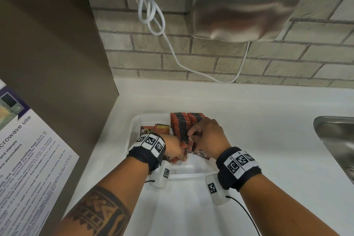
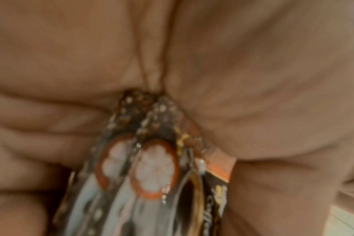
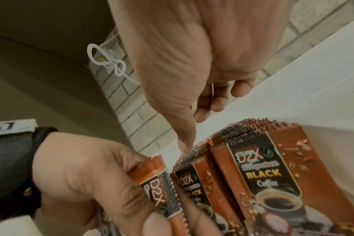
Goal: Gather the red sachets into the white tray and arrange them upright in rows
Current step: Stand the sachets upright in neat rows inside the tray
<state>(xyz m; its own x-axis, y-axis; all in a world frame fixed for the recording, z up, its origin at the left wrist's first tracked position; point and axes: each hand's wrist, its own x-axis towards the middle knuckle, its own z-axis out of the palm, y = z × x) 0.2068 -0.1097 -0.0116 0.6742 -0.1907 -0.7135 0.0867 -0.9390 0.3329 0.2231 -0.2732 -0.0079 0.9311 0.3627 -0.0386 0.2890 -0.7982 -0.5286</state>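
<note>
A white tray (image 1: 134,128) sits on the white counter. Two rows of upright red sachets (image 1: 182,124) fill its far right part; their fronts (image 3: 263,175) read "D2X Black Coffee". A few loose sachets (image 1: 156,129) lie flat at the far left. My left hand (image 1: 175,150) grips a small bundle of sachets (image 3: 158,178), seen close up as the bundle (image 2: 152,167) against my palm. My right hand (image 1: 205,134) is over the near end of the rows, fingers curled on the sachet tops. Its thumb tip (image 3: 185,147) touches their top edges.
A steel sink (image 1: 335,140) lies at the right. A metal hand dryer (image 1: 249,4) and a knotted white cord (image 1: 151,13) hang on the brick wall behind. A brown panel (image 1: 57,63) with a printed notice (image 1: 28,155) stands at the left.
</note>
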